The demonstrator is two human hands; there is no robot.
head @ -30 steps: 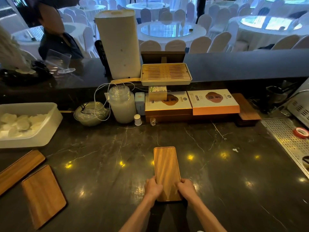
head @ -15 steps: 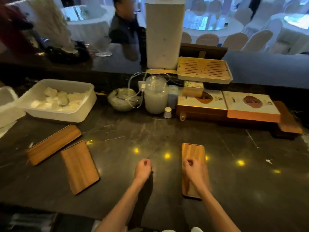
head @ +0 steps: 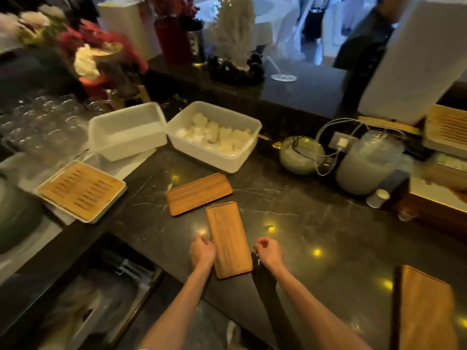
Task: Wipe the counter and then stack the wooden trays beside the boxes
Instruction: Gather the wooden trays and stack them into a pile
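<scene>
dark counter, second tray coming into the hands

dark marble counter (head: 316, 223) fills the view, with lamp glints across it. on it the left hand (head: 202, 251) has its fingers curled against the left long edge of the near wooden tray (head: 228, 238), touching it; whether they already pinch the rim or only rest beside it cannot be told. the right hand (head: 269, 252) is loosely closed, fingers bent in and holding nothing, just beside the tray's right edge but apart from it. the tray lies flat, its long side running away from the person.

just beyond it a second wooden tray (head: 198, 194) lies at an angle, near the white tub of pale pieces (head: 250, 150). a third wooden tray (head: 427, 311) sits at the lower right edge of the view.

what has changed: a second ago both hands gripped that third tray in front of the boxes. now it is set down, the view has swung left, and the hands have come to the next tray. the boxes (head: 437, 195) are only a blur at the far right.

judged from this, wiping looks finished and stacking is under way, one tray placed and two to go. the next move likely needs the right hand to close on the far edge before lifting.
</scene>
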